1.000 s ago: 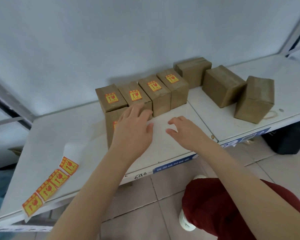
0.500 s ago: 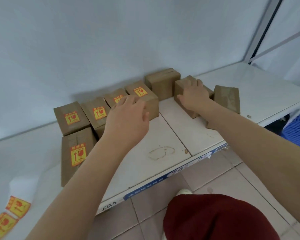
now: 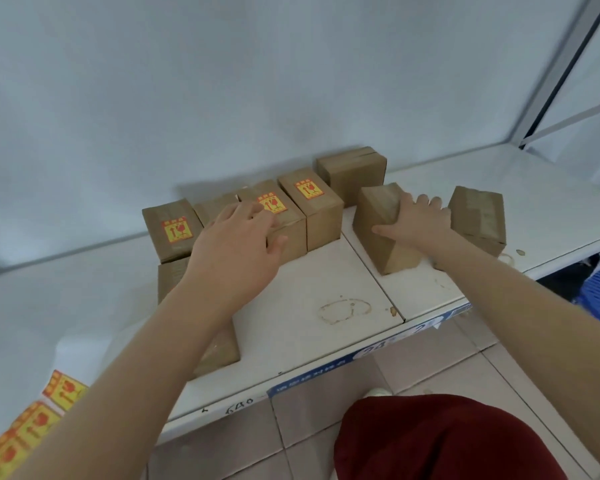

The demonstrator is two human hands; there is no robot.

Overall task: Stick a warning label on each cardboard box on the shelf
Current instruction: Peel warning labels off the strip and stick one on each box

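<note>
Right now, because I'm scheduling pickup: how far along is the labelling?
Done: three back-row boxes show labels. In hand: the right hand grips an unlabelled box; the left hand covers part of the row. Left: that box, the rear box and the rightmost box show no label. Spare labels wait nearby.

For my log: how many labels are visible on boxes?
3: on the leftmost box, the box at the left hand, and its right neighbour. The hand may hide others.

Both bare forearms reach forward. The left hand (image 3: pixel 236 244) lies palm down, fingers loosely spread; the right hand (image 3: pixel 417 223) grips a plain brown cardboard box (image 3: pixel 378 206), thumb on its near face.
</note>
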